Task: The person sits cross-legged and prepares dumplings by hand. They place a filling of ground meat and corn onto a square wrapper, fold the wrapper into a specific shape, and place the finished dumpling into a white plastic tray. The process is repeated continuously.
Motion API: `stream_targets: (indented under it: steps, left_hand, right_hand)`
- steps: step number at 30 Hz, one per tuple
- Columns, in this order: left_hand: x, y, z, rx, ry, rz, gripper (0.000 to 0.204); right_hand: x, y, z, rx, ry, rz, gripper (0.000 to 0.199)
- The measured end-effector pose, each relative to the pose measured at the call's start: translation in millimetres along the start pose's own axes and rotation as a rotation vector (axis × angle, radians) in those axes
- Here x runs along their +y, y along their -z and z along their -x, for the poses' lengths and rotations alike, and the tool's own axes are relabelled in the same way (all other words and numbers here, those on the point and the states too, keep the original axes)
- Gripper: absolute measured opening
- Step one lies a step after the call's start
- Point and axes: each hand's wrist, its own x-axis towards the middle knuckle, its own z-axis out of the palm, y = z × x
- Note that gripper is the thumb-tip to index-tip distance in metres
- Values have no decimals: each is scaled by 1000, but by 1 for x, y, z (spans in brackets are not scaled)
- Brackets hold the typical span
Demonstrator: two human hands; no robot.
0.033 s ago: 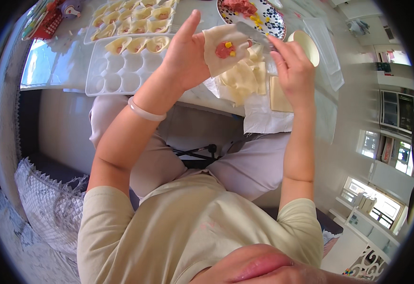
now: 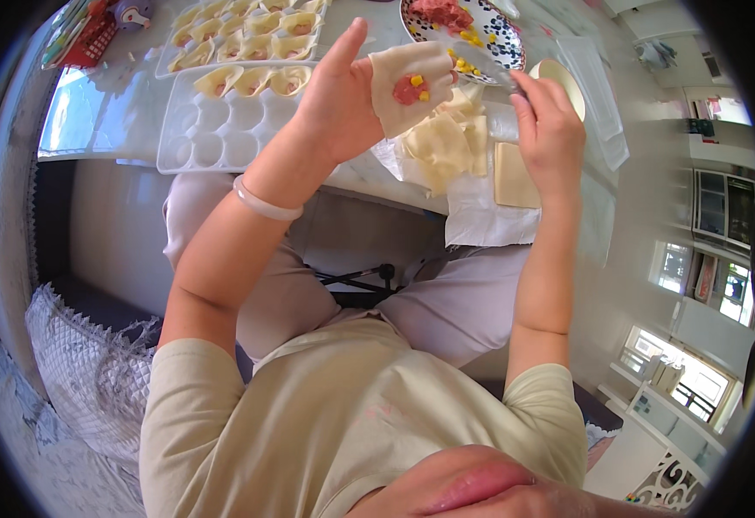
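1. Head view: on the left hand (image 2: 343, 108), its grip spread apart, the wrapper (image 2: 394, 65) is being supported, unfolded, with its filling (image 2: 408, 90) uncovered.
2. By the right hand (image 2: 552, 121), its grip clamped on the flat-bladed tool (image 2: 508, 79), the wrapper is being cleared.
3. Beyond, corn pieces (image 2: 464, 66) are being carried by the patterned plate (image 2: 508, 43).

Holds a square dumpling wrapper (image 2: 397, 60) across the fingers of the left hand (image 2: 343, 104), thumb raised, with a dab of minced meat (image 2: 407, 91) and yellow corn kernels (image 2: 417, 81) on it. Grips a flat spreading blade (image 2: 510, 82), partly blurred, in the right hand (image 2: 552, 125), near a patterned plate (image 2: 513, 43) of the same filling. Has a cream bowl (image 2: 571, 91) partly behind that hand, loose wrappers (image 2: 442, 142) and a neat wrapper stack (image 2: 514, 180) between both forearms, and a plastic tray (image 2: 213, 131) left of the left forearm, with three shaped dumplings (image 2: 252, 82) in its far row.
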Motion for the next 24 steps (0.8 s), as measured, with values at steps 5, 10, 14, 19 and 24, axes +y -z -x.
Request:
stream_targets:
  steps: [5, 10, 14, 19, 24]
  left_hand:
    - [5, 5, -3, -32, -10, 23, 55]
    - [3, 23, -3, -143, 109, 136, 43]
    - [0, 30, -3, -212, 174, 85, 43]
    - [-19, 17, -8, 59, 53, -328, 43]
    - [-28, 20, -5, -211, 43, -731, 62]
  right_hand:
    - [-20, -25, -4, 148, 108, -228, 30]
    - [-22, -54, 9, 101, 282, -224, 38]
    - [-18, -50, 12, 105, 308, -321, 34]
    - [-31, -33, 11, -16, -88, -635, 13]
    - [-20, -40, 12, 47, -248, -632, 16]
